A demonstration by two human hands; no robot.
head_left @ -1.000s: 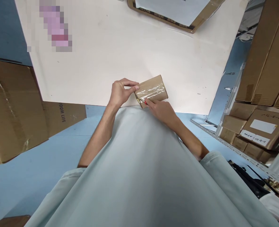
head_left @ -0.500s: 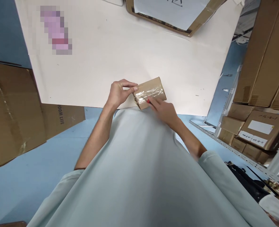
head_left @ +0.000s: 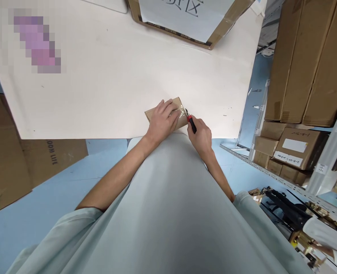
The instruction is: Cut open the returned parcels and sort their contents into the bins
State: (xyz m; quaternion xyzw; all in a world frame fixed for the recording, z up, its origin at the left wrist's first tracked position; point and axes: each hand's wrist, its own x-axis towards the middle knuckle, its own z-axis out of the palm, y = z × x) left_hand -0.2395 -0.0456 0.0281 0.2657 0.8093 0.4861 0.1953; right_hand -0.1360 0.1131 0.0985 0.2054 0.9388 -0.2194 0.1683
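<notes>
A small cardboard box (head_left: 181, 121), its top covered with shiny clear tape, rests at the near edge of the white table. My left hand (head_left: 163, 121) lies over the box from above and holds it against the table, fingers spread across its top. In my right hand (head_left: 200, 136) is a red and black utility knife (head_left: 191, 123), the fingers wrapped round its handle. The knife's tip points away from me, close beside the right end of the box. Part of the box's left side is hidden under my left hand.
A larger carton (head_left: 214, 42) with a white lettered sheet stands at the back of the table (head_left: 99, 83). A blurred-out pinkish purple patch (head_left: 37, 42) is at the far left. Big cartons (head_left: 2, 160) stand left of the table; shelves with boxes (head_left: 294, 146) line the right.
My left hand has gone from pinching the box's left corner to lying over its top. My right hand has moved to the box's right end, and the knife now shows clearly. The view has shifted.
</notes>
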